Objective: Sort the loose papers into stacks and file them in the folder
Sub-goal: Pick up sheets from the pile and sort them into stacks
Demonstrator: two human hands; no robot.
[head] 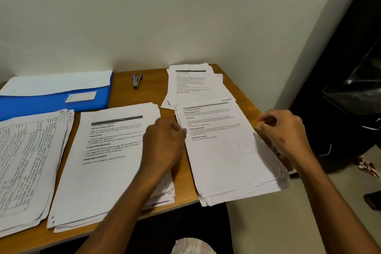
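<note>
At the desk's back left lay the blue folder, white sheets showing inside. Four paper stacks covered the rest; the right stack overhung the right edge. The left hand rested between stacks, fingers loosely curled, holding nothing. The right hand's fingers pinched that stack's right edge.

a wooden table stood against a pale wall, in the corner where the wall turned toward the right. a small stapler with a blue-purple part lay on the tabletop near the wall. right of the table sat a dark, glossy black bag, and below it a light floor with a red-and-white patterned scrap.
</note>
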